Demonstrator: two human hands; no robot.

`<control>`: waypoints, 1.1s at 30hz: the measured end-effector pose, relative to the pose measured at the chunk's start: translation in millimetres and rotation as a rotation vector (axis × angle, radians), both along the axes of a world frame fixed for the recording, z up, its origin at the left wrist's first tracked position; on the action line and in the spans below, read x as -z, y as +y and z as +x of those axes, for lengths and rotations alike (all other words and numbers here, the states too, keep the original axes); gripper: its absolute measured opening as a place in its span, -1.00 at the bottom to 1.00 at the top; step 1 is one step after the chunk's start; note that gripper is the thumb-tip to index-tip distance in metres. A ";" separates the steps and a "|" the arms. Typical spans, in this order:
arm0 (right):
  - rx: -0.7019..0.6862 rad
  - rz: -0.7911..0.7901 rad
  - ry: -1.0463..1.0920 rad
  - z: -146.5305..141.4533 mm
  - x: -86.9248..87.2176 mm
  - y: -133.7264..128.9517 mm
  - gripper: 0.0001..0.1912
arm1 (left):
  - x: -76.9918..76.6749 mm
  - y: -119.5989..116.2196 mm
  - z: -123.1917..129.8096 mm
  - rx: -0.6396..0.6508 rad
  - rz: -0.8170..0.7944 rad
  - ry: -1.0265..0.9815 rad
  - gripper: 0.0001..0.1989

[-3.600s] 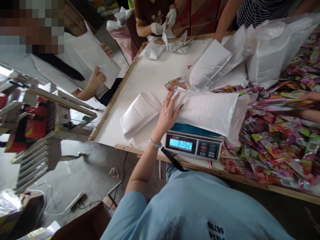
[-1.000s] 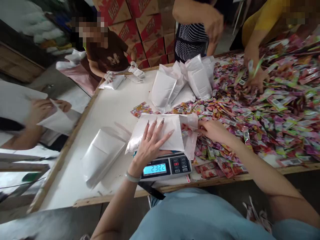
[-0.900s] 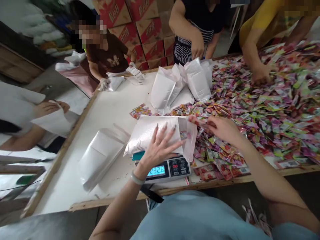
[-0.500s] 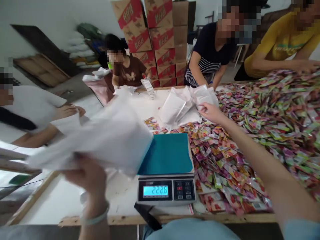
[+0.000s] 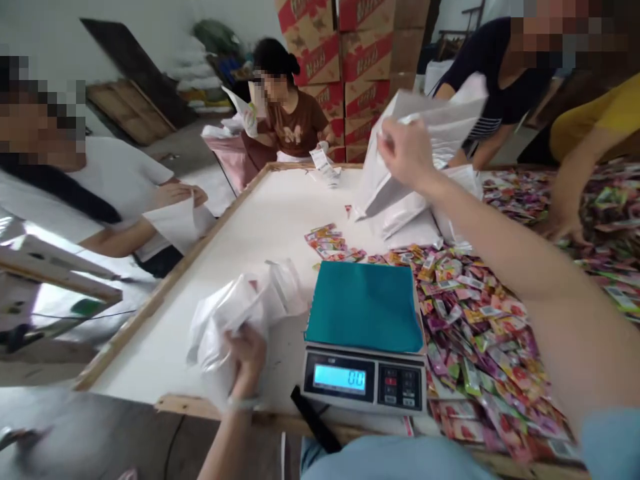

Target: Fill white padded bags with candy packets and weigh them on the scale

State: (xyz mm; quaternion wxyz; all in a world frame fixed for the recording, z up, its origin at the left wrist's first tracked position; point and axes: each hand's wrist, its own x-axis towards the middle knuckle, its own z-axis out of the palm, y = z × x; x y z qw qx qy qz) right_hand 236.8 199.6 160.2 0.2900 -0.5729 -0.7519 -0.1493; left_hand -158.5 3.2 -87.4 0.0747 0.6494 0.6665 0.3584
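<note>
My left hand (image 5: 246, 355) is closed on a crumpled white plastic bag (image 5: 220, 320) at the table's near left, beside the scale. Farther off, my right hand (image 5: 407, 152) grips the upper part of another white bag (image 5: 380, 183), raised over the other white bags (image 5: 417, 223) behind the scale. Between my arms stands a digital scale (image 5: 363, 380) whose display reads 0.0. Its teal plate (image 5: 365, 307) carries nothing. To its right lies a heap of small colourful sachets (image 5: 480, 320).
Loose sachets (image 5: 330, 243) lie behind the scale on the white table (image 5: 270, 213), which has a wooden edge. Co-workers stand around it: one in a white shirt (image 5: 120, 173), one in brown (image 5: 295, 123), others at the right. Printed cartons (image 5: 367, 60) are stacked behind.
My left hand has lowered the bag from above the scale's left side to the table. My right hand has lifted a bag from the pile. The display went from 222.6 to 0.0.
</note>
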 end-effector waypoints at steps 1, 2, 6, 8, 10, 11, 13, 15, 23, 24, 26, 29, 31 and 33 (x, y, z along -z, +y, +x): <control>0.009 0.087 0.045 -2.3 -7.6 -17.9 -0.69 | 17.2 16.0 5.9 -0.080 0.011 -0.031 -0.51; 0.017 0.146 0.094 -4.4 -9.8 -38.0 -0.69 | 30.8 34.8 10.5 -0.147 0.024 -0.060 -0.49; -0.020 0.134 0.309 -11.9 38.0 -127.2 -0.65 | 43.5 123.7 16.0 -0.182 0.094 -0.126 -0.44; -0.051 0.007 0.386 -9.5 81.5 -171.6 -0.61 | 33.5 159.7 13.4 -0.085 0.126 -0.126 -0.44; -0.112 -0.157 0.434 2.3 120.9 -216.9 -0.57 | 23.2 179.6 9.1 0.056 0.147 -0.108 -0.43; -0.150 -0.231 0.454 12.7 136.3 -239.9 -0.58 | 19.2 182.9 6.7 0.128 0.152 -0.093 -0.42; -0.189 -0.322 0.498 42.7 158.2 -284.5 -0.68 | 13.3 178.2 3.3 0.229 0.152 -0.054 -0.38; -0.078 -0.271 0.580 85.0 174.0 -320.8 -0.74 | 6.4 163.2 5.4 0.272 0.139 -0.006 -0.29; 0.744 -0.179 0.416 241.2 277.1 -329.3 -0.46 | -54.4 117.6 106.4 0.542 0.105 0.203 -0.52; 0.733 -0.211 0.327 243.7 287.3 -323.2 -0.39 | -60.9 116.6 120.8 0.583 0.113 0.236 -0.54; 0.691 -0.313 0.178 239.3 300.7 -310.7 -0.15 | -71.0 115.0 143.4 0.637 0.127 0.282 -0.55; 0.647 -0.505 0.077 225.9 306.2 -288.7 0.00 | -77.7 110.6 162.2 0.700 0.112 0.303 -0.52; 0.677 -0.553 0.082 221.2 301.0 -272.3 -0.05 | -76.7 105.8 167.6 0.733 0.067 0.324 -0.49; 0.703 -0.562 0.157 220.1 287.5 -260.5 -0.08 | -73.1 100.0 169.3 0.724 -0.002 0.368 -0.46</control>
